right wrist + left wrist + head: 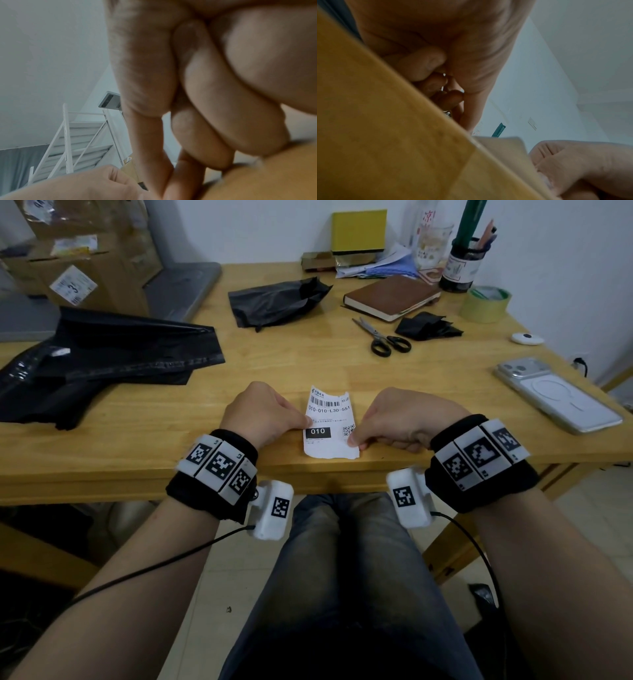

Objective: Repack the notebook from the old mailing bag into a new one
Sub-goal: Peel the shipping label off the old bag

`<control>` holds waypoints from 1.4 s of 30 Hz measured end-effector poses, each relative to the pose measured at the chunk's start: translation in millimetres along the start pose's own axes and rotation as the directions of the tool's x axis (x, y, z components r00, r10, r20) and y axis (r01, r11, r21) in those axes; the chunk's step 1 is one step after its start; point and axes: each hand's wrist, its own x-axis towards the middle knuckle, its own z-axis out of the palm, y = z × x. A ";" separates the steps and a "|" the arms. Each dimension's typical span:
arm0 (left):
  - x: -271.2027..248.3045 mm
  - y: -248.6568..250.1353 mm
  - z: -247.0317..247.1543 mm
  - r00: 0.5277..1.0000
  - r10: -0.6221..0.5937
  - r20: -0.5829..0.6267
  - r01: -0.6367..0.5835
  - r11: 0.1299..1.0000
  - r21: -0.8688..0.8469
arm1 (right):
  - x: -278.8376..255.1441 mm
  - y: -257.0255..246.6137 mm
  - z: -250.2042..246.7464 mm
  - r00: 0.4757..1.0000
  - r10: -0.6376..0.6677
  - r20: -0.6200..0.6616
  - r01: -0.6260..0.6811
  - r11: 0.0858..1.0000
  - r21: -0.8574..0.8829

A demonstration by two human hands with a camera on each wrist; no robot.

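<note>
A white shipping label (329,422) with barcode and "010" lies at the table's near edge. My left hand (270,414) pinches its left edge, fingers curled. My right hand (400,419) pinches its lower right corner. The brown notebook (390,297) lies bare at the back right. A crumpled black mailing bag (277,300) sits behind the label, and flat black mailing bags (102,361) are piled at the left. In the left wrist view the left hand's curled fingers (426,67) sit on the wood beside the paper (503,147). The right wrist view shows the right hand's curled fingers (205,108).
Scissors (382,337) and black bag scraps (424,326) lie in front of the notebook. A tape roll (484,304), a phone (556,395) and a small white disc (526,338) are at the right. Cardboard boxes (78,254) stand at the back left, and a yellow box (358,231) against the wall.
</note>
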 end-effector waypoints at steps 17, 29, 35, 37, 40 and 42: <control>-3.3 9.3 -16.9 0.993 -0.069 0.095 0.081 0.989 -0.124 | 4.8 6.7 -10.9 0.994 -0.106 -0.033 0.111 0.961 0.255; 16.6 32.3 -7.2 0.921 -0.031 0.388 0.311 0.659 -0.685 | 38.4 -11.6 -3.0 0.980 -0.141 -0.143 0.194 0.470 0.861; 16.7 26.0 -5.6 0.952 0.011 0.307 0.222 0.667 -0.711 | 33.2 -5.0 -2.0 0.978 -0.149 -0.148 0.204 0.502 0.840; 11.2 22.5 -5.7 0.939 0.024 0.344 0.233 0.692 -0.683 | 26.0 -3.2 -1.1 0.981 -0.157 -0.112 0.182 0.555 0.812; 4.3 22.0 -8.7 0.900 -0.003 0.436 0.301 0.727 -0.617 | 15.9 -2.4 1.2 0.989 -0.151 0.004 0.098 0.662 0.743; -0.8 23.4 -10.4 0.870 -0.023 0.493 0.338 0.756 -0.560 | 11.7 -4.0 2.4 0.991 -0.122 0.061 0.048 0.728 0.684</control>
